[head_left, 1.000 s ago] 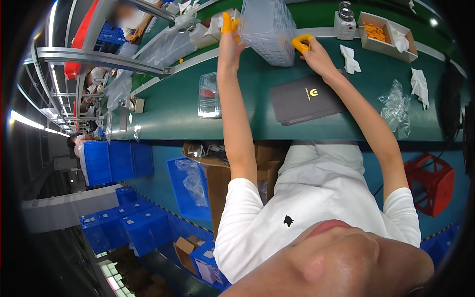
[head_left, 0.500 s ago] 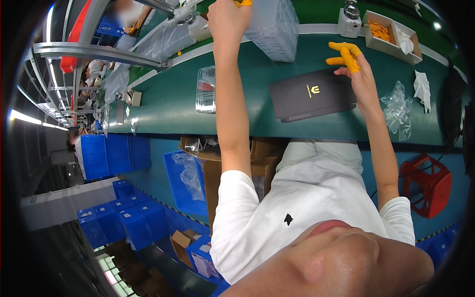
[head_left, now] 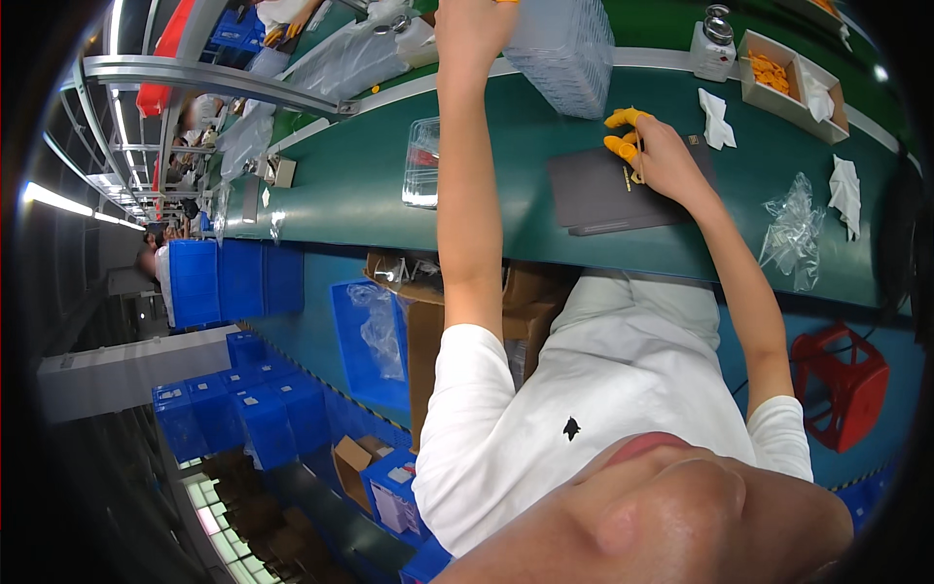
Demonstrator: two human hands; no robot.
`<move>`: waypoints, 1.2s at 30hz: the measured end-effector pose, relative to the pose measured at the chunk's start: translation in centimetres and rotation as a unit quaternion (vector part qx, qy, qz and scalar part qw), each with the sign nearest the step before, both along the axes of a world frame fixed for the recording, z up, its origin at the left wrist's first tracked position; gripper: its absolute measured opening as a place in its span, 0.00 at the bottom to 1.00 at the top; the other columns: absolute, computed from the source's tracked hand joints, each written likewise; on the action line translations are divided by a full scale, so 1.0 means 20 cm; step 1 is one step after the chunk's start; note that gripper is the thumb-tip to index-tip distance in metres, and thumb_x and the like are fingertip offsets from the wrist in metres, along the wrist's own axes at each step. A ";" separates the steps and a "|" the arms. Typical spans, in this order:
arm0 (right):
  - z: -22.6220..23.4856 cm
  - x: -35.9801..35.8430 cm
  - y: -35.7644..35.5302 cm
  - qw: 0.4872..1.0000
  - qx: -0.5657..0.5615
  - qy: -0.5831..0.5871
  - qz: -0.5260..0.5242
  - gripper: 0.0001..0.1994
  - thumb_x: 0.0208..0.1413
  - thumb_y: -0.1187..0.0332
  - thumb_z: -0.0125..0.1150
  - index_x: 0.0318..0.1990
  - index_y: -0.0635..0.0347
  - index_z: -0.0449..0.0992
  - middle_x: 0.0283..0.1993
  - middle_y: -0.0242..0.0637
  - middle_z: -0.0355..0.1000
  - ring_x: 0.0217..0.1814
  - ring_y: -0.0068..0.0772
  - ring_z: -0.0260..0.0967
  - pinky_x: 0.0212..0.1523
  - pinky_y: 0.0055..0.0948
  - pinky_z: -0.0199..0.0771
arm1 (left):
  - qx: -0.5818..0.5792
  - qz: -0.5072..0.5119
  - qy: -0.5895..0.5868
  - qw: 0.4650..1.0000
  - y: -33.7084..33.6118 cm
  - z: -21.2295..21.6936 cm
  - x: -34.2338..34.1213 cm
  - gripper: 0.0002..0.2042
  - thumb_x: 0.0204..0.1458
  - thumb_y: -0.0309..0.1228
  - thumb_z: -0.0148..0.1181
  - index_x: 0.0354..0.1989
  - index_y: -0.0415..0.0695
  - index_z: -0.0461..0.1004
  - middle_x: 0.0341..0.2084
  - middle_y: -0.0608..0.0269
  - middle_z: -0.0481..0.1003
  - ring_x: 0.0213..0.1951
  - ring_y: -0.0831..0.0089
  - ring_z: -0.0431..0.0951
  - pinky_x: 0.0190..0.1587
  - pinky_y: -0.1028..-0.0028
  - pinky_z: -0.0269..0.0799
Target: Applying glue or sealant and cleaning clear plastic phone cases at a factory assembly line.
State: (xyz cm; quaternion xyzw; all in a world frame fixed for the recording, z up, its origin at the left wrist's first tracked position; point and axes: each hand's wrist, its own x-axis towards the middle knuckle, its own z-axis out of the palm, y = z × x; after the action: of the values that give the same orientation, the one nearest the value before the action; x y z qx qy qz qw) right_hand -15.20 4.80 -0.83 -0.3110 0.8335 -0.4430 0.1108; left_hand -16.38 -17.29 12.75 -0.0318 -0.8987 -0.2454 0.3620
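With the left hand by the tall stack of clear plastic trays, its grip hidden from me, the half-curled right hand, hold unclear, had best touch the flat, dark-grey rectangular sleeve lightly on the smooth green bench.

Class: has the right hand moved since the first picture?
Yes: judged against the bottle, the right hand has moved toward the near edge of the bench, away from the plastic stack.
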 end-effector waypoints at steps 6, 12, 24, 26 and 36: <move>-0.02 0.03 -0.14 1.000 0.023 -0.004 0.018 0.13 0.51 0.70 0.64 0.42 0.68 0.73 0.35 0.48 0.72 0.36 0.41 0.69 0.38 0.34 0.70 | 0.015 0.066 -0.130 0.989 -0.13 -0.07 -0.16 0.11 0.50 0.33 0.57 0.36 0.39 0.77 0.32 0.45 0.78 0.37 0.52 0.79 0.40 0.63 0.73; -0.09 0.09 -0.26 0.996 0.028 0.079 0.041 0.16 0.50 0.68 0.65 0.44 0.65 0.73 0.34 0.48 0.71 0.41 0.47 0.68 0.42 0.39 0.68 | -0.057 0.014 -0.143 0.988 -0.14 0.02 -0.18 0.12 0.48 0.33 0.57 0.37 0.37 0.77 0.32 0.44 0.78 0.38 0.53 0.79 0.42 0.63 0.73; -0.15 0.08 -0.46 0.987 0.067 0.140 0.037 0.17 0.50 0.63 0.63 0.45 0.62 0.72 0.35 0.45 0.72 0.43 0.46 0.70 0.44 0.41 0.70 | -0.082 -0.087 -0.138 0.983 -0.25 0.00 -0.40 0.12 0.50 0.33 0.57 0.40 0.39 0.76 0.33 0.47 0.78 0.38 0.54 0.79 0.42 0.65 0.72; -0.16 0.07 -0.47 0.985 0.065 0.157 0.033 0.16 0.49 0.64 0.63 0.44 0.62 0.72 0.36 0.45 0.72 0.42 0.46 0.71 0.42 0.40 0.71 | -0.081 -0.104 -0.138 0.982 -0.24 0.01 -0.40 0.12 0.50 0.32 0.57 0.40 0.39 0.76 0.33 0.47 0.78 0.38 0.55 0.79 0.42 0.66 0.72; -0.14 0.08 -0.46 0.986 0.036 0.154 0.047 0.15 0.49 0.64 0.63 0.42 0.61 0.73 0.38 0.46 0.73 0.39 0.46 0.73 0.39 0.41 0.73 | -0.082 -0.176 -0.179 0.965 -0.18 0.06 -0.36 0.10 0.53 0.29 0.55 0.40 0.37 0.74 0.32 0.51 0.78 0.36 0.62 0.79 0.40 0.69 0.71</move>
State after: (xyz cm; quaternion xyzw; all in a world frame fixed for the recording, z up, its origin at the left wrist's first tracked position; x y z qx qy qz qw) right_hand -13.62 -4.43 -3.63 -0.4104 0.8404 -0.3538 0.0130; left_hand -23.56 -20.83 13.86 -0.1747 -0.9462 -0.2322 0.1426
